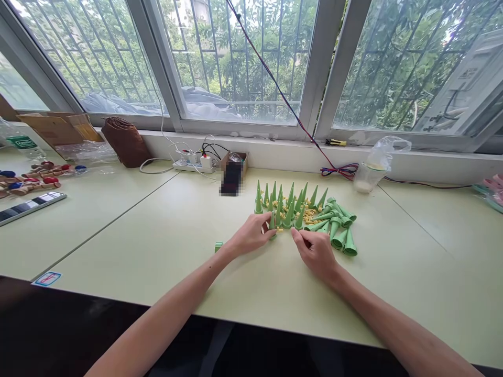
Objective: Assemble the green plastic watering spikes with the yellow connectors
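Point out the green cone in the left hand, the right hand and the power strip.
Green cone (272, 223): head view, its tapered side.
Right hand (317, 250): head view, its back.
Power strip (189, 167): head view, front side.

The cone (272, 222) in my left hand (253, 234) is plain leaf green, the same as the standing cones (288, 215) and the lying cones (349, 245) near my right hand (315, 250). Small pieces (308, 214) among them are yellow. My tabletop (137, 246) is pale yellowish green; on its front edge a sticker (48, 278) shows a blue border and a red mark on white. Toward its back edge I see a dark brown bag (123, 142), a white power strip (192, 166), and red and dark blue wires (340, 170).
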A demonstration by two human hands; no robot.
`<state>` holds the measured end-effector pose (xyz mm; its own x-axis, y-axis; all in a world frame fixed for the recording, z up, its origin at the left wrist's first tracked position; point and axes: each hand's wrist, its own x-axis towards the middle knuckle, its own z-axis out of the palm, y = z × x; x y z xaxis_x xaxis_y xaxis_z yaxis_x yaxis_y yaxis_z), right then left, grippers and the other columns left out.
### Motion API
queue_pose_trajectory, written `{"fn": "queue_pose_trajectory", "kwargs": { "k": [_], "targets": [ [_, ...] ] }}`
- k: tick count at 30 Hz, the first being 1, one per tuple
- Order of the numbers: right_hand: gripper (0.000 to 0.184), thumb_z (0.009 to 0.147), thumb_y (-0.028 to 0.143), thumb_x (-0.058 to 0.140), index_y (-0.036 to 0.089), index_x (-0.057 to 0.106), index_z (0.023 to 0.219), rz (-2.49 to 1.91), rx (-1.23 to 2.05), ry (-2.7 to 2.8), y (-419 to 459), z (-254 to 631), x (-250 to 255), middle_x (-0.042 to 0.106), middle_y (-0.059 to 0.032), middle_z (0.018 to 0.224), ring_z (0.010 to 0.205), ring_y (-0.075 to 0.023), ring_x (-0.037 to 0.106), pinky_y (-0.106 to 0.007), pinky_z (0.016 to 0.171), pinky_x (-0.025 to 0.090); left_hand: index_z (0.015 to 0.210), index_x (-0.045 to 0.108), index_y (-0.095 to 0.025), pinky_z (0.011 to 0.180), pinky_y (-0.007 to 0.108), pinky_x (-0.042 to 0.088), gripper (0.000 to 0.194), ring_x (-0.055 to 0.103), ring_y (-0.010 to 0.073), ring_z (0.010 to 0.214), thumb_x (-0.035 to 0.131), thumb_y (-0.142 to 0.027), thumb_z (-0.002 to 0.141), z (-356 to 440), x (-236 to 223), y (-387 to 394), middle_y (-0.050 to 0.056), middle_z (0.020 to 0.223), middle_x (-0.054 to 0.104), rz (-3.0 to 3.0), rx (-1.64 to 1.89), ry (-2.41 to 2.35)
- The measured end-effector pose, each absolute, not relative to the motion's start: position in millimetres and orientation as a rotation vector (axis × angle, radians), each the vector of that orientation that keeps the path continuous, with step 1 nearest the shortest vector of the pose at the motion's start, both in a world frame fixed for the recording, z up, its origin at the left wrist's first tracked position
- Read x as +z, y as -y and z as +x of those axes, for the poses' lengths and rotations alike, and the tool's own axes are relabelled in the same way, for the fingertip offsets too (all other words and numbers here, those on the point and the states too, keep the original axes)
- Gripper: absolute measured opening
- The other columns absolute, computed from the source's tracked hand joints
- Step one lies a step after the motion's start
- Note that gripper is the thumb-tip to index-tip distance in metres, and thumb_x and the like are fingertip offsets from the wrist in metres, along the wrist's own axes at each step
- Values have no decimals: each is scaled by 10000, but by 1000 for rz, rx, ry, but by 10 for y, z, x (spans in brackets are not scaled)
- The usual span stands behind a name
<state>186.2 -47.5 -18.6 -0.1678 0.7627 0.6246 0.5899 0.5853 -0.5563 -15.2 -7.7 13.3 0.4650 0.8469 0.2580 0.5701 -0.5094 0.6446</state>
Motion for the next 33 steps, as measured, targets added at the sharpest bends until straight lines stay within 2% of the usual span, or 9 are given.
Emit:
{"fn": "queue_pose_trajectory", "kwargs": {
  "k": [9, 12, 15, 16, 19, 22, 29, 33],
  "targets": [
    [502, 977, 364, 440, 189, 231, 555, -1128, 322, 1900, 456, 1861, -199, 221, 53, 495, 467, -83, 187, -268, 476, 187, 902, 612, -191, 648, 277, 477, 98, 603, 157, 697, 623, -235, 815, -170, 152, 80, 0, 798, 642, 2228, 733, -1154],
    [459, 990, 377, 422, 191, 370, 573, -1125, 420, 1889, 457, 1874, -203, 281, 56, 489, 453, -86, 252, -254, 482, 228, 1026, 621, -192, 656, 281, 487, 282, 599, 143, 685, 695, -280, 768, -218, 250, 84, 23, 934, 661, 2235, 673, -1103],
    [313, 998, 385, 412, 197, 493, 761, -1104, 571, 1825, 459, 1887, -183, 381, 59, 532, 466, -98, 340, -235, 485, 277, 1197, 587, -204, 636, 279, 497, 530, 599, 139, 678, 748, -394, 728, -311, 374, 47, 56, 1050, 660, 2225, 594, -1053],
    [276, 996, 387, 416, 200, 494, 809, -1097, 614, 1806, 458, 1891, -172, 417, 56, 555, 476, -102, 368, -232, 487, 292, 1210, 582, -212, 623, 273, 496, 532, 601, 136, 678, 731, -418, 743, -351, 409, 23, 59, 1082, 655, 2215, 619, -1057],
    [261, 986, 379, 428, 205, 466, 797, -1082, 673, 1802, 452, 1900, -150, 477, 40, 597, 494, -108, 410, -232, 497, 317, 1094, 625, -199, 641, 272, 493, 318, 610, 138, 692, 549, -430, 889, -486, 460, -78, 53, 1025, 675, 2229, 712, -1177],
    [299, 973, 363, 444, 209, 421, 718, -1093, 634, 1851, 443, 1905, -162, 408, 52, 560, 482, -102, 343, -238, 486, 280, 968, 660, -190, 641, 280, 474, 235, 597, 154, 666, 486, -338, 912, -608, 432, -182, 40, 855, 693, 2297, 712, -1422],
    [424, 981, 357, 411, 205, 214, 638, -1037, 578, 1972, 427, 1878, -218, 228, 61, 554, 507, -89, 212, -261, 494, 195, 866, 702, -189, 713, 295, 475, 173, 627, 186, 725, 541, -253, 852, -652, 303, -253, 47, 835, 695, 2434, 486, -1509],
    [466, 986, 378, 408, 199, 179, 622, -1016, 566, 1969, 420, 1866, -213, 174, 56, 563, 510, -85, 182, -273, 500, 174, 859, 709, -194, 747, 301, 470, 177, 623, 195, 781, 554, -279, 855, -597, 269, -231, 50, 845, 662, 2485, 473, -1438]
  ]
}}
